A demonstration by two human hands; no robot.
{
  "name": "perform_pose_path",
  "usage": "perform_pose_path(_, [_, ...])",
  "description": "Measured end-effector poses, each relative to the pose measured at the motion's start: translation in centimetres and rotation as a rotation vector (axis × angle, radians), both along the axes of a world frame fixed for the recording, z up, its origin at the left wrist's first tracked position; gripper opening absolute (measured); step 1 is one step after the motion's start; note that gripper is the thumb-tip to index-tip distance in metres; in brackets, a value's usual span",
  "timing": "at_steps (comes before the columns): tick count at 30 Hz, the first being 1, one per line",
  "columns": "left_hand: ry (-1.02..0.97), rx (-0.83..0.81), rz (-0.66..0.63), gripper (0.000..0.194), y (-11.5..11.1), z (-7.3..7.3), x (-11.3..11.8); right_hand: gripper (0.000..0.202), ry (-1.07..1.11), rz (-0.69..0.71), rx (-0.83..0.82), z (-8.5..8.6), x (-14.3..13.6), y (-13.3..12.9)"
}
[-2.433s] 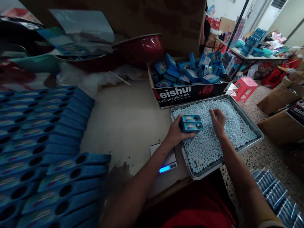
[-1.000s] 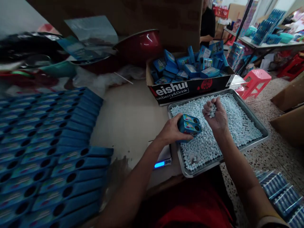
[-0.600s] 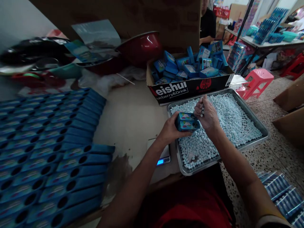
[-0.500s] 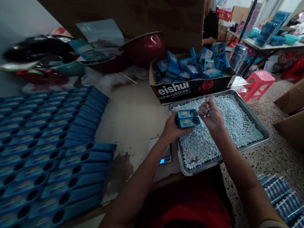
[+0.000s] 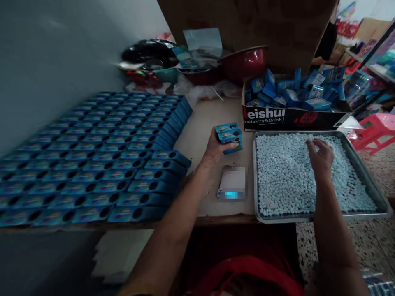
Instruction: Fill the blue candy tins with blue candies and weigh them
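Observation:
My left hand (image 5: 212,147) is closed around two small blue printed boxes (image 5: 230,136), held side by side above the table. Their top faces show a dark round spot near one end. To the right, my right hand (image 5: 321,158) hovers over a metal tray (image 5: 256,181) spread with small pale blue-white pellets (image 5: 284,172). Its fingers are loosely curved and apart from the thumb, and I see no pellets in it. Below the held boxes lies a small scale (image 5: 233,179) with a lit display.
Rows of blue boxes (image 5: 101,156) with dark round holes cover the left of the table. Behind the tray is a black carton (image 5: 271,119) full of small blue packs. Red bowls (image 5: 247,63) stand at the back, and a pink stool (image 5: 376,129) is at the right.
My left hand has carried the two boxes left, away from the tray. My right hand held several pellets; it has moved away from the boxes and loosened. The view has turned left.

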State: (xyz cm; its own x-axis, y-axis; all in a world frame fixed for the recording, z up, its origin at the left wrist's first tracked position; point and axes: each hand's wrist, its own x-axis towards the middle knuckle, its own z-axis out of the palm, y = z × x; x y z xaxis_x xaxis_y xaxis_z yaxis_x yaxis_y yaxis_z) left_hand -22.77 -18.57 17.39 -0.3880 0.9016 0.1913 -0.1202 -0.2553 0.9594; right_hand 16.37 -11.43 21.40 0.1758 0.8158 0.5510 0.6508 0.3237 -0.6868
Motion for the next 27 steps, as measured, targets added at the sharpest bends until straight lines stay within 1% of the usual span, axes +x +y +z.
perform_pose_path(1, [-0.008,-0.016,-0.007,0.091,0.3,-0.6,-0.7,0.032,-0.100,-0.009,0.030,0.1,-0.8,-0.4])
perform_pose_path(2, [-0.013,-0.036,-0.035,0.091,0.6,-1.2,-1.4,0.031,-0.159,0.010,0.055,0.3,-1.9,-1.0])
perform_pose_path(3, [-0.015,-0.056,-0.077,0.092,0.7,-1.7,-2.0,0.029,-0.190,0.064,0.069,0.5,-3.1,-1.6])
perform_pose_path(5, [-0.015,-0.084,-0.161,0.093,0.5,-2.7,-2.9,0.026,-0.221,0.250,0.066,0.9,-6.0,-2.8])
perform_pose_path(7, [-0.020,-0.096,-0.221,0.098,0.1,-3.4,-3.7,0.021,-0.256,0.461,0.025,1.0,-9.4,-3.6])
perform_pose_path(9, [-0.025,-0.097,-0.235,0.102,-0.2,-3.9,-4.2,0.019,-0.289,0.611,-0.033,0.8,-12.9,-3.7])
perform_pose_path(10, [-0.027,-0.094,-0.230,0.103,-0.3,-4.1,-4.3,0.019,-0.303,0.648,-0.061,0.6,-14.6,-3.4])
perform_pose_path(12, [-0.011,-0.095,-0.178,0.100,-0.4,-4.7,-4.2,0.021,-0.341,0.658,-0.110,0.3,-17.7,-2.7])
perform_pose_path(14, [0.034,-0.115,-0.057,0.093,-0.5,-5.2,-3.7,0.027,-0.421,0.605,-0.131,0.2,-19.9,-1.9])
perform_pose_path(15, [0.056,-0.128,0.010,0.090,-0.7,-5.5,-3.4,0.030,-0.486,0.565,-0.127,0.2,-20.6,-1.7])
perform_pose_path(17, [0.088,-0.145,0.117,0.080,-1.1,-6.0,-2.7,0.035,-0.648,0.465,-0.109,0.3,-21.0,-1.7])
perform_pose_path(18, [0.093,-0.144,0.140,0.074,-1.3,-6.1,-2.3,0.037,-0.730,0.406,-0.107,0.4,-20.6,-1.8])
perform_pose_path(20, [0.107,-0.134,0.151,0.061,-1.8,-6.1,-1.8,0.039,-0.856,0.283,-0.137,0.2,-19.0,-2.4])
perform_pose_path(22, [0.126,-0.122,0.155,0.052,-2.2,-5.8,-1.6,0.040,-0.899,0.186,-0.181,-0.4,-16.6,-3.2])
perform_pose_path(24, [0.145,-0.110,0.154,0.047,-2.6,-5.2,-1.4,0.040,-0.888,0.163,-0.190,-1.3,-14.0,-4.0])
perform_pose_path(27, [0.172,-0.091,0.148,0.045,-3.5,-4.4,-1.5,0.039,-0.897,0.206,-0.155,-2.6,-10.9,-5.1])
